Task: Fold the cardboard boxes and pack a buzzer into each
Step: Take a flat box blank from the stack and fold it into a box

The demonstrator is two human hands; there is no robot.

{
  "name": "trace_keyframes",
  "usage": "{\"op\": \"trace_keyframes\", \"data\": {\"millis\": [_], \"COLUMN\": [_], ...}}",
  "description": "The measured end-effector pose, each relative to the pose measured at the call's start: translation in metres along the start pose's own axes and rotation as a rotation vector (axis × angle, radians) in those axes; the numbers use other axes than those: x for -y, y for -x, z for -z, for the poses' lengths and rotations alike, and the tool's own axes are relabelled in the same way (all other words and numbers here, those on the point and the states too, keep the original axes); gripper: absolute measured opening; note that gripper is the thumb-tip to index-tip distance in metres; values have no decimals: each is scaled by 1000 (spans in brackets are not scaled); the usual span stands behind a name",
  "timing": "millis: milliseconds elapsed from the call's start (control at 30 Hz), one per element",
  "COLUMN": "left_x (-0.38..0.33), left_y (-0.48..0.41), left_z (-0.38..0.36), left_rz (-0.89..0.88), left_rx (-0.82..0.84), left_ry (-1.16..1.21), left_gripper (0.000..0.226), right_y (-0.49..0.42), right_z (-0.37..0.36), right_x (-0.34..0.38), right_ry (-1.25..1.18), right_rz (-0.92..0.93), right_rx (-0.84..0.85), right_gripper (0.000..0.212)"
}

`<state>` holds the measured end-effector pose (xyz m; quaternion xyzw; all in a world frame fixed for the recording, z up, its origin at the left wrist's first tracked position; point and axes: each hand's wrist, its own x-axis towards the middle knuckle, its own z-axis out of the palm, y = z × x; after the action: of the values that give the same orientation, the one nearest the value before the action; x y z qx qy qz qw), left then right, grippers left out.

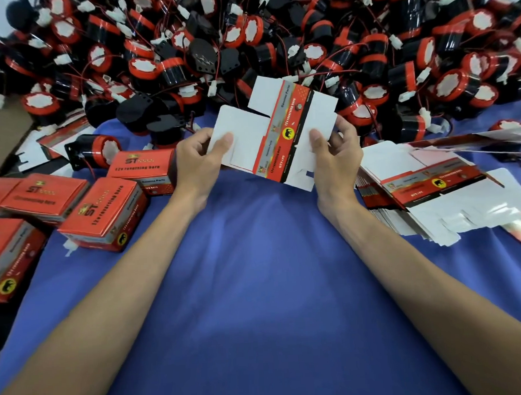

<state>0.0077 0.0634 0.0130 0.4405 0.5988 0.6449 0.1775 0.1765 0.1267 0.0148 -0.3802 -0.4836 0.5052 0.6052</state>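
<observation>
1. A left hand (196,161) and right hand (336,152) each pinch, thumb on top, a side panel of a flat white cardboard box blank with a red printed band (280,136), over blue cloth (256,272).
2. It is best folded, it seems, by bending the creases beside the red band first, thumbs near the score lines.
3. Black-and-red round buzzers (246,42) heap just beyond both hands; closed red boxes (104,210) crowd the left hand's outer side, stacked flat blanks (438,186) the right's; room lies toward the wrists.
</observation>
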Motion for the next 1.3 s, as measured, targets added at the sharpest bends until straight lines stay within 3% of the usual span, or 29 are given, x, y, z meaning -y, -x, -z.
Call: {"op": "trace_keyframes", "data": {"millis": [100, 233, 400, 533, 667, 867, 1033, 1133, 1200, 1233, 1300], "left_x": [0, -1, -4, -2, 0, 12, 6, -6, -10, -11, -11], "left_y": [-1, -1, -2, 0, 7, 6, 6, 5, 2, 2, 2], "left_z": [2, 4, 0, -3, -3, -5, -6, -7, -8, -8, -9], "left_rz": [67, 134, 83, -104, -337, -616, -315, 23, 283, 335, 324], "left_rx": [159, 257, 194, 45, -293, -16, 230, 354, 441, 460, 473], "left_ry": [48, 58, -128, -282, -462, -504, -292, -53, 203, 261, 287], "left_gripper": [8, 20, 54, 81, 62, 16, 19, 23, 44, 48, 36], "right_y": [-2, -2, 1, 2, -3, -3, -3, -2, -2, -2, -2], "right_z": [1, 1, 0, -2, 1, -1, -1, -1, -1, -2, -1], "right_x": [-1, -3, -2, -1, 0, 5, 2, 3, 4, 4, 6], "right_ry": [-31, 34, 55, -18, -136, -93, -78, -73, -75, -73, -77], "right_rz": [-22, 30, 45, -24, -109, -193, -207, -231, -232, -234, -244], "right_rx": [14, 108, 225, 279, 337, 295, 277, 280, 283, 286, 298], "right_gripper": [32, 25, 9, 25, 34, 35, 36, 37, 36, 36, 34]}}
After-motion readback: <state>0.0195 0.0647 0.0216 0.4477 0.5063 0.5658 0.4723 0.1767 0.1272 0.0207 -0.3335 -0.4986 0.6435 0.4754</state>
